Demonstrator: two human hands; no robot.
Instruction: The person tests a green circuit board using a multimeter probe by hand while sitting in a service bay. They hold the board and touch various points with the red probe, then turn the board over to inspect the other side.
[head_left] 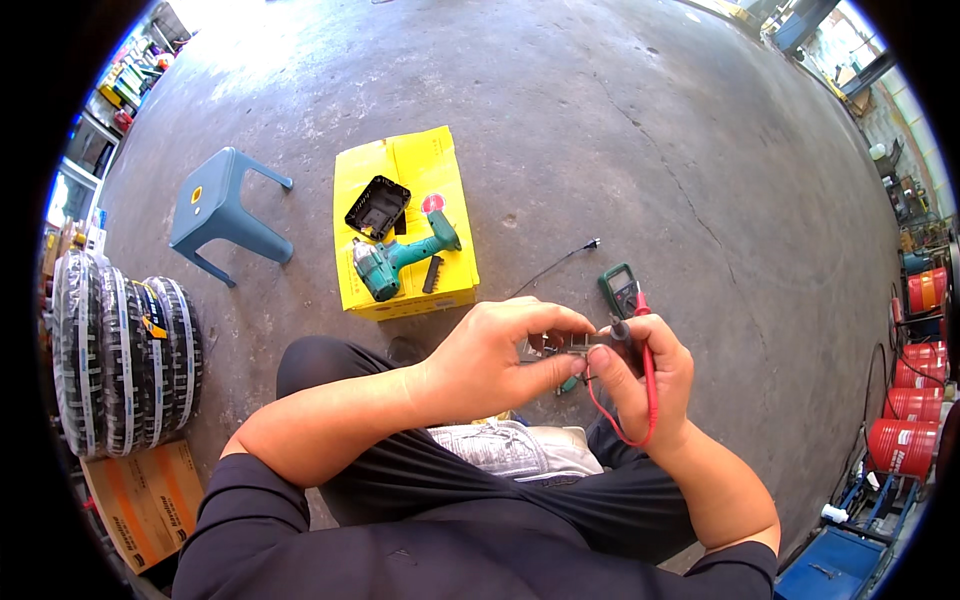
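Observation:
My left hand [505, 350] pinches a small dark part with metal strips [562, 343], apparently a circuit board, between thumb and fingers in front of my lap. From the other side my right hand [650, 380] grips a red multimeter probe [650, 375], its thumb resting at the small part. A black probe [619, 328] also shows at the right fingertips. The red lead loops below the hand. Where the probe tips touch cannot be made out. Just beyond, a green multimeter [618, 284] lies on the floor, partly hidden by the right hand's probes.
Ahead, a yellow box [425, 160] carries a green cordless power tool [400, 258], a black plastic shell [378, 206] and a black toothed strip [432, 275]. A blue stool [228, 195] stands left of it. Tires [125, 350] are at far left, red drums [903, 447] at far right.

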